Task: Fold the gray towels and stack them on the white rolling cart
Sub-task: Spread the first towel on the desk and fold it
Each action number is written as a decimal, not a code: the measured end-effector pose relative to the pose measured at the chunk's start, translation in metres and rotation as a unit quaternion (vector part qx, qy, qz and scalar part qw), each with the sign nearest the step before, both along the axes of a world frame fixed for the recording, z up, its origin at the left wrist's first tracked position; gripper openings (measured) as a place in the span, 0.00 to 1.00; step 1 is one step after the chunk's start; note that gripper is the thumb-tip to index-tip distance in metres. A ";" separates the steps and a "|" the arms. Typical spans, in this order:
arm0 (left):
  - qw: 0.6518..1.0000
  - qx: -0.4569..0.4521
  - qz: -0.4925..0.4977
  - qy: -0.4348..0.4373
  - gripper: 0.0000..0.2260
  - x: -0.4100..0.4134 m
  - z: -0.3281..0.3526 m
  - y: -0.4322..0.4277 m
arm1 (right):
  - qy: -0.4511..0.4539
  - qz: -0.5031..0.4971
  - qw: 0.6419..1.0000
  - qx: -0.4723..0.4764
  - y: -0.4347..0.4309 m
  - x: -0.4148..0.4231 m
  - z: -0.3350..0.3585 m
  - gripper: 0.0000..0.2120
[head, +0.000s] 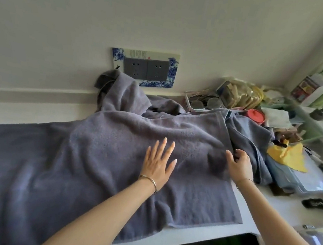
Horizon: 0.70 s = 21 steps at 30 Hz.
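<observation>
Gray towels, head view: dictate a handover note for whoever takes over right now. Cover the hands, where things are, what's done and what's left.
Left hand: lies flat on the spread towel.
Right hand: fingers curled on that towel's right hem.
Crumpled towel lies right of it; a gray heap leans on the wall behind.
Done: one towel spread, no fold visible.
Left: fold them all and stack them on the cart, which is out of view.

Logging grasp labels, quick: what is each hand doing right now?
Left hand: open, flat on the spread gray towel.
Right hand: fingers curled, gripping that towel's right edge.
</observation>
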<state>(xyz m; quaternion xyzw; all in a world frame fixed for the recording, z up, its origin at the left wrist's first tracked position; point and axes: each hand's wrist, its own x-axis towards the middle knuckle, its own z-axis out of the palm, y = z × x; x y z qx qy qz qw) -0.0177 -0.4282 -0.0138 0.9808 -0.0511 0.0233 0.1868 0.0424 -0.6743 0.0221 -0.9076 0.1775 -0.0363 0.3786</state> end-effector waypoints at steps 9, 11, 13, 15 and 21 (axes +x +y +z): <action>0.999 0.005 0.036 -0.023 0.29 0.042 0.000 -0.041 | -0.117 0.024 0.992 -0.038 -0.009 0.026 -0.005 0.09; 0.998 0.017 0.047 -0.037 0.27 0.051 0.003 -0.049 | -0.155 0.026 0.986 -0.062 -0.021 0.031 0.006 0.09; 0.999 0.032 0.042 -0.007 0.31 0.058 0.004 -0.056 | -0.161 0.029 0.983 -0.086 -0.035 0.041 0.011 0.10; 0.998 0.029 0.038 0.037 0.34 0.061 -0.001 -0.061 | -0.137 0.040 0.984 -0.104 -0.045 0.047 0.008 0.09; 0.997 0.033 0.032 0.060 0.36 0.062 -0.010 -0.062 | -0.116 0.073 0.988 -0.075 -0.044 0.046 0.009 0.10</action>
